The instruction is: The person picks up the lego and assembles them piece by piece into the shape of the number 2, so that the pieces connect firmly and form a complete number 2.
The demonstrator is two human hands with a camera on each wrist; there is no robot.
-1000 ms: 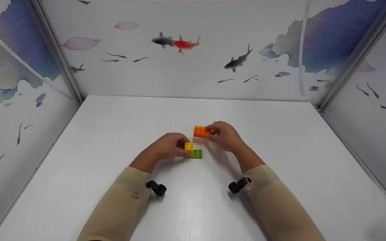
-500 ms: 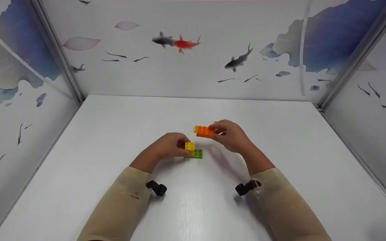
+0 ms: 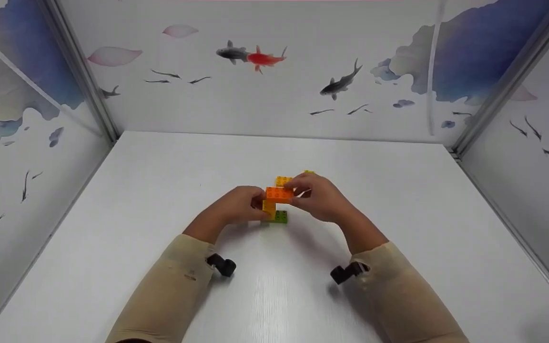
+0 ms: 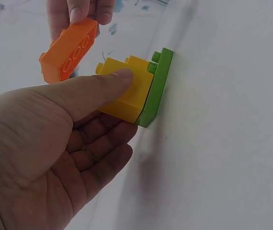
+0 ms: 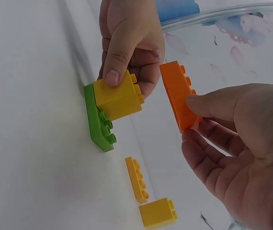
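Done: yellow block on green plate, left hand pinching it. Likely left: orange block, unseated, gripped by right hand; slim bar, chunky brick loose on desk.

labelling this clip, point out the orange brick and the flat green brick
Orange brick (image 5: pixel 175 84): right wrist view, on its side wall.
Flat green brick (image 4: pixel 158 89): left wrist view, on its side face.
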